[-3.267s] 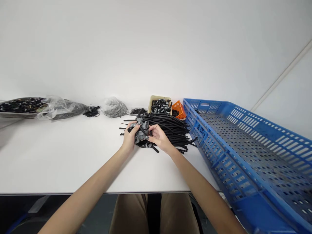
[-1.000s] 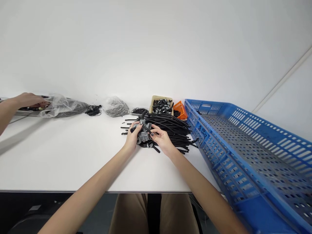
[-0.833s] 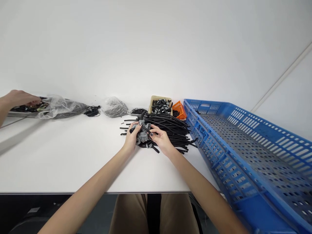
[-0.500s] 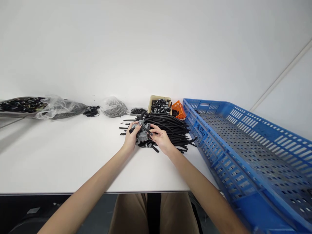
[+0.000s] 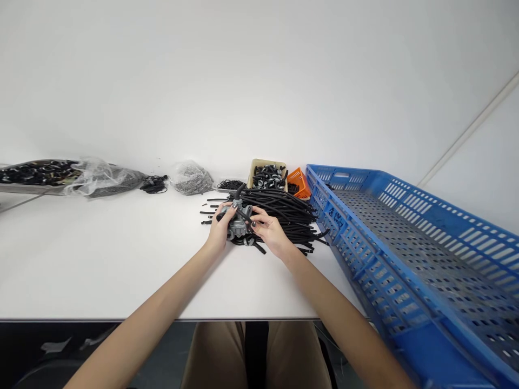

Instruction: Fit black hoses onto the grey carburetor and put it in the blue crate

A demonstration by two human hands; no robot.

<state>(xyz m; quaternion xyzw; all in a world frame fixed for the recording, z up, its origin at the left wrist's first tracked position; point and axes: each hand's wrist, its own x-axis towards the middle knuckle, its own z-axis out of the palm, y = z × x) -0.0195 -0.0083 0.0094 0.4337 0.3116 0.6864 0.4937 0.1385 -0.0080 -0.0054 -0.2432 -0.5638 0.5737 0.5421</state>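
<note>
A grey metal carburetor-like part [image 5: 238,228] is gripped by my left hand [image 5: 220,227], with the thumb across its top. A short black tube [image 5: 243,214] runs over the part toward my right hand [image 5: 267,229]. The fingers of that hand are pinched at the tube's end on the part's right side; the fingertips partly hide it. Behind and to the right of both hands lies a pile of black hoses [image 5: 287,213] on the white table [image 5: 121,259].
A blue perforated crate [image 5: 381,254] stands at the right. Along the wall are a cream bin of black and grey pieces [image 5: 253,163], an orange basket [image 5: 302,183], a small tray of black rings [image 5: 230,185], plastic bags [image 5: 191,178] and a long tray of parts [image 5: 36,174].
The whole view has shifted very slightly. Both hands keep their hold, with no other clear movement.
</note>
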